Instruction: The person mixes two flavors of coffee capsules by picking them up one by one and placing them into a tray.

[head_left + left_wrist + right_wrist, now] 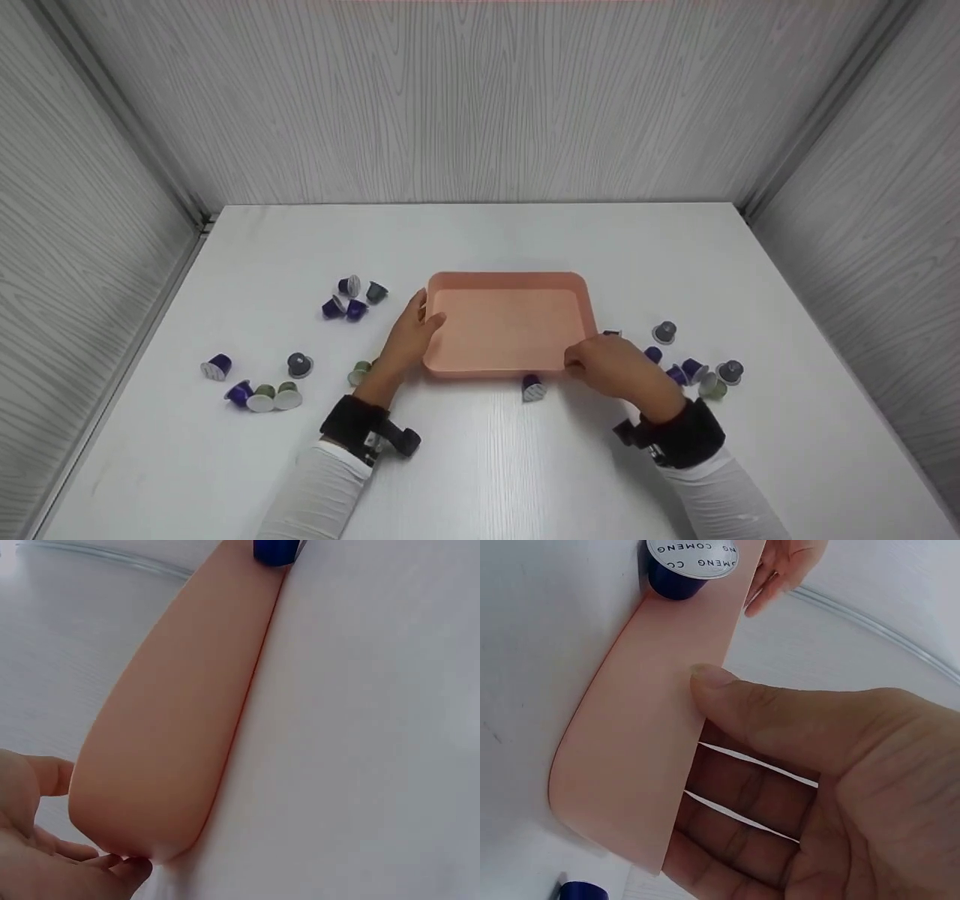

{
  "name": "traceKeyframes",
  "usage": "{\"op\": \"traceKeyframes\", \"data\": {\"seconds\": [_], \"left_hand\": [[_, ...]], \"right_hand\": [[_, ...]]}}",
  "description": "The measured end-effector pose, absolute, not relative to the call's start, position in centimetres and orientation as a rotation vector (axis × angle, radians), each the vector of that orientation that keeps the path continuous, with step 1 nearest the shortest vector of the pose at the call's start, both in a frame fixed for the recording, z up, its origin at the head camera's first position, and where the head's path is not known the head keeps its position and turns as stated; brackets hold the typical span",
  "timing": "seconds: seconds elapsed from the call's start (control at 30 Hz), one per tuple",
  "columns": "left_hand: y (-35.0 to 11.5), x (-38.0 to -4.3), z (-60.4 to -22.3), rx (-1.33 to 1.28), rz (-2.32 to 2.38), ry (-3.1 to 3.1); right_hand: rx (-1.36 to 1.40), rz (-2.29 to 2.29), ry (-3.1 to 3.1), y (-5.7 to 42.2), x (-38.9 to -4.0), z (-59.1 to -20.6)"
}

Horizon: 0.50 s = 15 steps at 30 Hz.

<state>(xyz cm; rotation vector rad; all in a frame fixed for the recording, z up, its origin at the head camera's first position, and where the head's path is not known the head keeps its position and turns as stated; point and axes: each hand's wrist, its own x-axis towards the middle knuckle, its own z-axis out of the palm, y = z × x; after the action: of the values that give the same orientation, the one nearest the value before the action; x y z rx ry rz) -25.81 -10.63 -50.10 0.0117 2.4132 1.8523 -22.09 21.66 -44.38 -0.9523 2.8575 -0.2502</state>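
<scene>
A shallow pink rectangular tray (511, 324) lies on the white table, and nothing is inside it. My left hand (407, 335) grips its left side, thumb over the rim and fingers along the outer wall. At the near right corner, my right hand (616, 369) pinches the rim; in the right wrist view its thumb (731, 694) presses the outer wall while the fingers go behind it. A dark blue coffee capsule (533, 388) with a white printed lid lies against or just by the tray's front wall. Green capsules (359, 373) lie beside my left wrist, partly hidden.
Blue and grey capsules (356, 310) cluster left of the tray, with more capsules (261, 400) farther out at the left. Several others (694, 370) lie right of my right hand. Grey wood-grain panels (480, 105) wall the table at the back and sides.
</scene>
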Motion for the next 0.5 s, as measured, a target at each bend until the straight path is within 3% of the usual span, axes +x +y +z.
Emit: {"op": "traceKeyframes", "data": {"seconds": [0.33, 0.5], "left_hand": [[-10.5, -25.7, -51.4, -0.079, 1.997, 2.274], [-10.6, -25.8, -51.6, -0.089, 2.024, 2.274]], "right_hand": [[-0.97, -0.299, 2.884, 21.2, -21.2, -44.2], [-1.112, -0.369, 2.927, 20.8, -20.8, -44.3]]}}
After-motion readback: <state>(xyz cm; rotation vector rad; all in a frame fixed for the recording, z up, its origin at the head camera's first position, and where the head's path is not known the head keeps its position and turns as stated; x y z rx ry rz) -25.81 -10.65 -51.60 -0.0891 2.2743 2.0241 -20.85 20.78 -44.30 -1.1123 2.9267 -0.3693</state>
